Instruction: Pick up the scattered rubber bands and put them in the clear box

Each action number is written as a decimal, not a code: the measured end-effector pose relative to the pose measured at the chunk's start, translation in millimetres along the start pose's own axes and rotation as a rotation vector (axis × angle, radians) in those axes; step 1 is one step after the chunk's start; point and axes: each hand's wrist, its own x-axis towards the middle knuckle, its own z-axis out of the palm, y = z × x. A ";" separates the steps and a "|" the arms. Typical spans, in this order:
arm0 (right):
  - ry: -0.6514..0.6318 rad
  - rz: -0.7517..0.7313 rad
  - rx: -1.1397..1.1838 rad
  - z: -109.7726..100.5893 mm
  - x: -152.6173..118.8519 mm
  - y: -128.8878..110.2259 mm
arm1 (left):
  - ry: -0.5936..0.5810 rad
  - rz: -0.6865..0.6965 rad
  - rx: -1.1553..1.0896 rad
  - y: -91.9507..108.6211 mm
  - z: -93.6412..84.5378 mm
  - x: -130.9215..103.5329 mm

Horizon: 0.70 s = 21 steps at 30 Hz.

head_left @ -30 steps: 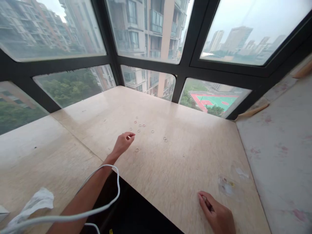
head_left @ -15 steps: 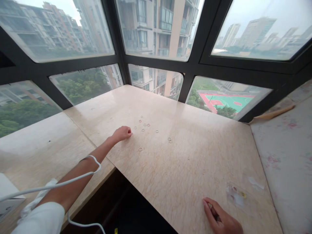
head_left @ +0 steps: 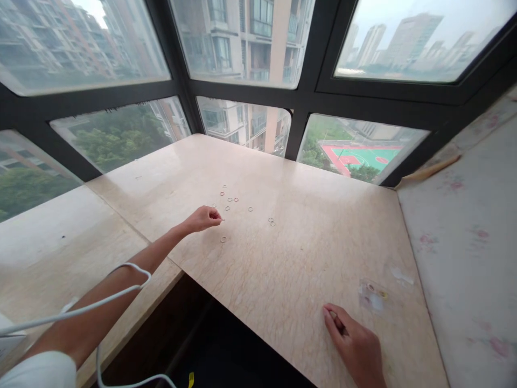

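Observation:
My left hand (head_left: 205, 218) is closed in a pinch over the stone ledge, with a small ring (head_left: 223, 220) at its fingertips. Several thin rings lie scattered just beyond and beside it, among them a reddish ring (head_left: 236, 199), a lone ring (head_left: 250, 209) and a ring nearer me (head_left: 223, 240). Two overlapping rings (head_left: 272, 221) sit farther right. Low on the right, my right hand (head_left: 351, 337) rests near the ledge, thumb and fingers pressed together; whatever it may hold is hidden.
A clear plastic packet (head_left: 374, 295) lies right of my right hand, with a clear scrap (head_left: 402, 275) beyond it. A white cable (head_left: 81, 311) crosses my left forearm. Dark window frames border the far side; a dark gap opens below the ledge's front edge.
The view has shifted, so the ledge and rings appear farther left and higher. My left hand has moved slightly right, closer to the rings, still pinched. My right hand keeps its closed shape.

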 end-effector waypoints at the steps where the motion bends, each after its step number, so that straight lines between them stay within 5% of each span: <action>1: -0.004 0.009 0.008 -0.3 0.3 -0.7 | -0.020 0.003 -0.101 12.4 7.3 -3.2; 6: -0.044 0.078 0.075 -0.3 0.8 -2.5 | -0.133 0.100 -0.407 92.3 55.9 -11.1; 13: -0.093 0.187 0.131 -2.9 3.3 -5.9 | -0.312 0.481 -0.389 212.3 145.0 -18.0; 21: -0.132 0.204 0.092 -9.2 6.7 -9.2 | -0.410 0.822 -0.186 291.8 215.3 -14.2</action>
